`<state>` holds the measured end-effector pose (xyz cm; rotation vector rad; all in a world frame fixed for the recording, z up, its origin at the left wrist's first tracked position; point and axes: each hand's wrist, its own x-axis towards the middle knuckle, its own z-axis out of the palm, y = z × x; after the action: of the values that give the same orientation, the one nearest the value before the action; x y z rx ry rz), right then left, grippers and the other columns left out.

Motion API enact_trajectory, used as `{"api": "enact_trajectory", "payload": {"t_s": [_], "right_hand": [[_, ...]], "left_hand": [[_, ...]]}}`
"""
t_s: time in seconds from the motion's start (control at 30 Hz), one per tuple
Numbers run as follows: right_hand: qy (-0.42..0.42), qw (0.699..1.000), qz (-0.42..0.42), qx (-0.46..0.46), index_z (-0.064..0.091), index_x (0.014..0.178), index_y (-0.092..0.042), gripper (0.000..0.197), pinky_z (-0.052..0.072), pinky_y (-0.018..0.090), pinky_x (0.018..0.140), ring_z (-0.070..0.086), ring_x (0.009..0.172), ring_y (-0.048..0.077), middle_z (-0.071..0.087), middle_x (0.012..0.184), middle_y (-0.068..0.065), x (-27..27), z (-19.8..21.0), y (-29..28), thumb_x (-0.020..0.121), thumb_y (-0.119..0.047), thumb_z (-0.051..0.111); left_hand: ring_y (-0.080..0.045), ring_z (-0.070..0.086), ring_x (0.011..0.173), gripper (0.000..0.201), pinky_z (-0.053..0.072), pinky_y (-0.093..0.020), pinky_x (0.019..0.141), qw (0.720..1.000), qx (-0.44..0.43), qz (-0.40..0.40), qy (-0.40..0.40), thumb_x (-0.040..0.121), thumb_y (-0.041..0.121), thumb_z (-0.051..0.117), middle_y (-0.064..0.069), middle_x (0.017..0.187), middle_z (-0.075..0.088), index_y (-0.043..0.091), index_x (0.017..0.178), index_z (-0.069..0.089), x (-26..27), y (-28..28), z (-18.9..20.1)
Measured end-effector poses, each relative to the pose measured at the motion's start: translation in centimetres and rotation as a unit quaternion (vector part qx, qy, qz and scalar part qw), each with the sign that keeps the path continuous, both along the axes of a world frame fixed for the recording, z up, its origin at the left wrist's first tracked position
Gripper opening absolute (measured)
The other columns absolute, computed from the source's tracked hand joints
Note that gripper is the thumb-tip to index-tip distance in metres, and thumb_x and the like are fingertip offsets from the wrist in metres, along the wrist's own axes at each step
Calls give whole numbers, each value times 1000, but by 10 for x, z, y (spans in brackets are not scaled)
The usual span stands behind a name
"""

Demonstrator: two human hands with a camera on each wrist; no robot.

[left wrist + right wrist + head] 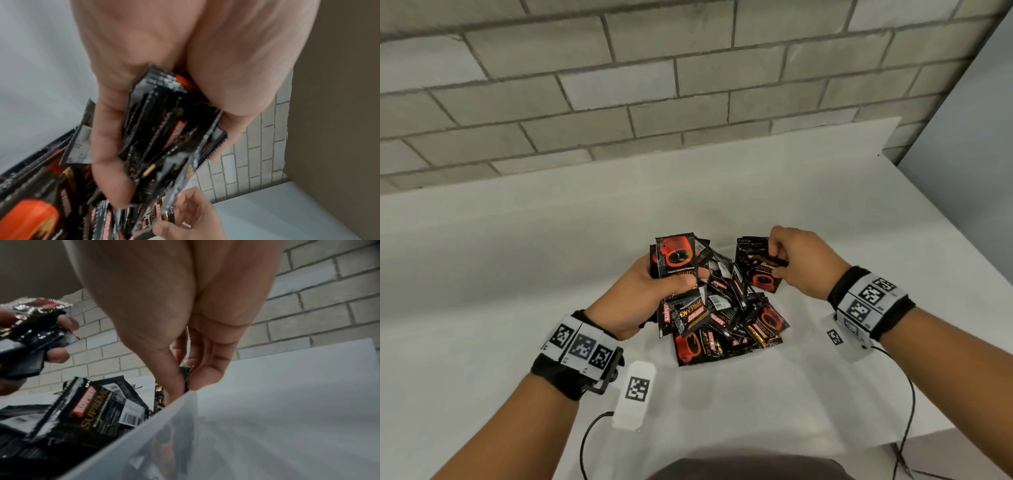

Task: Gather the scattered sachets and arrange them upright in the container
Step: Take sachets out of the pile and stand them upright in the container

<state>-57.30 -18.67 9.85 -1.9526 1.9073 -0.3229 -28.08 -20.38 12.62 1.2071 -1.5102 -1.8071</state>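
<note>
Now the white table (517,246) is carrying a translucent container (164,423), w/ a loose pile of sachets (726,322) lying in it. Left hand (640,294) is gripping a bundle of sachets (675,255) above the pile, thumb pressing on the front one. Right hand (801,260) is pinching a standing sachet (760,270) at its top edge, thumb & fingers closed on it, approx. at the container's right wall.

My left hand (643,294) grips a fanned bundle of black-and-red foil sachets (676,255) above the loose pile (726,322). My right hand (799,262) pinches another sachet (763,269) over the white table (517,274).
</note>
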Motion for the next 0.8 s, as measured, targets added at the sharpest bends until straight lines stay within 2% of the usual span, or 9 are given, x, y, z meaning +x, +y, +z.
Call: {"api": "enact_trajectory", "payload": {"t_s": [0.1, 0.2, 0.27, 0.37, 0.43, 0.5, 0.6, 0.67, 0.8], "right_hand": [[6, 1000, 8, -8, 50, 107, -19, 41, 48, 32, 63, 56, 73, 18, 54, 79, -5, -1, 7, -9, 79, -6, 78], [9, 1000, 18, -22, 52, 109, -19, 44, 48, 33, 63, 54, 72, 18, 51, 78, -7, 0, 9, -17, 78, -7, 80], [14, 1000, 22, -14, 51, 110, -18, 45, 43, 31, 61, 53, 72, 18, 49, 77, -8, 1, 6, -21, 77, -7, 80], [23, 999, 26, 5, 49, 113, -18, 50, 41, 31, 58, 55, 73, 21, 49, 77, -8, 1, -1, -24, 76, -5, 81], [14, 999, 32, -7, 48, 114, -22, 59, 46, 32, 60, 57, 76, 24, 48, 87, -5, -1, -1, -24, 71, -7, 85], [11, 999, 37, -19, 48, 121, -29, 75, 51, 34, 64, 56, 76, 21, 43, 105, -3, -1, 0, -25, 63, -13, 91], [67, 995, 71, 11, 43, 136, -31, 91, 51, 35, 68, 54, 80, 20, 42, 114, -1, 3, -2, -26, 60, -16, 92], [104, 991, 83, 21, 47, 136, -23, 78, 52, 37, 71, 59, 86, 27, 45, 117, 5, 6, -5, -28, 69, -14, 87], [115, 992, 58, -18, 56, 118, -13, 40, 51, 38, 66, 57, 77, 29, 46, 110, 7, 6, -7, -36, 82, -4, 69]], "left_hand": [[-29, 71, 112, 31, 60, -40, 92, 1000, -6, -18, -5, 97, -1, 61, -9, 120, 75, 4, 127, 62, -4, -1, 2], [-27, 71, 111, 31, 60, -36, 90, 1000, -8, -24, -3, 97, 0, 61, -7, 121, 75, 5, 127, 62, -6, -2, 4], [-28, 71, 113, 32, 59, -38, 92, 1000, -8, -25, -4, 96, 2, 64, -7, 120, 75, 5, 128, 62, -7, -2, 2], [-28, 71, 113, 46, 58, -42, 95, 1000, 0, -29, 1, 87, 15, 70, -8, 122, 74, 3, 130, 61, -6, 0, 0], [-29, 71, 113, 47, 58, -43, 95, 999, 5, -32, 4, 87, 14, 70, -9, 123, 74, 3, 131, 60, -5, 1, 0], [-30, 70, 113, 38, 59, -41, 94, 999, 8, -31, 6, 94, 5, 68, -9, 123, 73, 3, 131, 60, -4, 1, -1], [-29, 71, 113, 35, 59, -41, 93, 1000, 5, -28, 5, 96, 1, 62, -9, 123, 74, 3, 130, 60, -3, 2, -1], [-29, 71, 113, 35, 59, -42, 95, 1000, 5, -30, 4, 96, 1, 62, -9, 123, 74, 2, 131, 59, -4, 3, 0], [-30, 70, 115, 37, 59, -43, 96, 999, 8, -30, 8, 96, 2, 62, -10, 125, 73, 1, 132, 58, -2, 3, 1]]}}
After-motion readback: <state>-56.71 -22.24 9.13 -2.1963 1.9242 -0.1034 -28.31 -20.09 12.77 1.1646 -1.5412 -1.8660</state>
